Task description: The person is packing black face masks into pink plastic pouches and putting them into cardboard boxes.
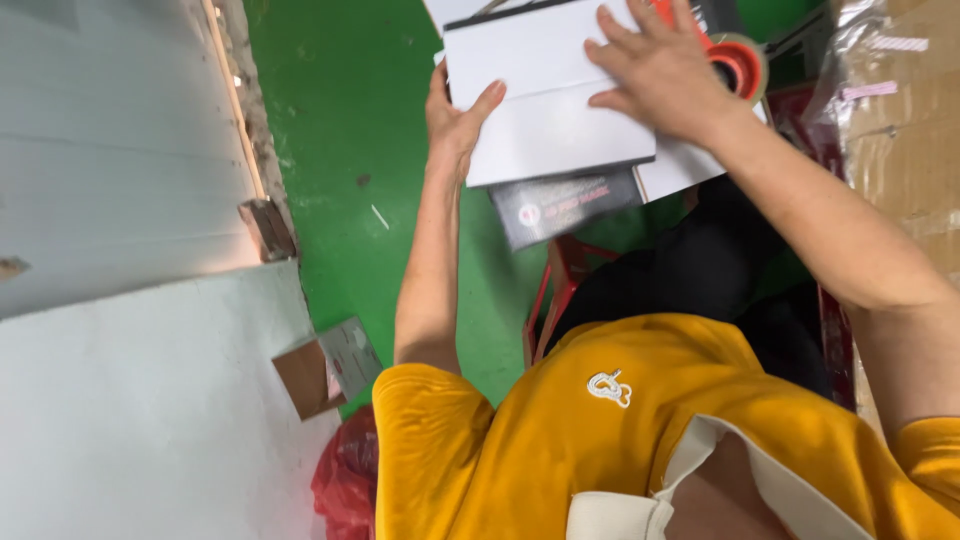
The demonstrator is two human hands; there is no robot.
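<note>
2 hands steady my white box (545,95): left hand (455,120) fingers clasp its edge, right hand (665,70) fingers lie flat, released, pinning it; tape roll (742,62) just beyond.

White flat box (545,95): rectangular, closed, plain matte top with a dark edge, lying flat atop a dark printed box (565,205) and white sheets.
</note>
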